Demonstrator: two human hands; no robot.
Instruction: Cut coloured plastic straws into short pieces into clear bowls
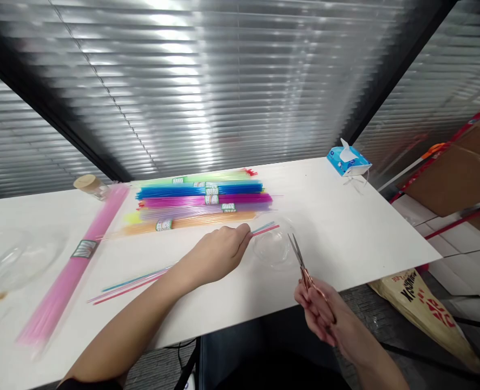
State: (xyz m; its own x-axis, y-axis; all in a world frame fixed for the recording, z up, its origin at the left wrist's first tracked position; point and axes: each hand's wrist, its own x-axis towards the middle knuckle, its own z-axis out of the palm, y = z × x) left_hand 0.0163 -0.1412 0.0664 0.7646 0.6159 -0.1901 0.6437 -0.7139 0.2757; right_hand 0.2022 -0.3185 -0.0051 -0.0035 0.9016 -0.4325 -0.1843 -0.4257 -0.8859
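My left hand is closed around a few thin plastic straws, blue, pinkish and red. Their short ends stick out to the right of the fingers, and their long ends pass under the forearm to the left. Just beyond those short ends, a clear round dish rests on the white table. My right hand grips copper-handled scissors, with the blades slightly apart and pointing up and away, right of the dish. The blades do not touch the straws.
Behind my left hand lie bundles of colored straws. A pink bundle, a corked jar and another clear dish are at the left. A blue tissue pack sits back right; a printed sack is below the table.
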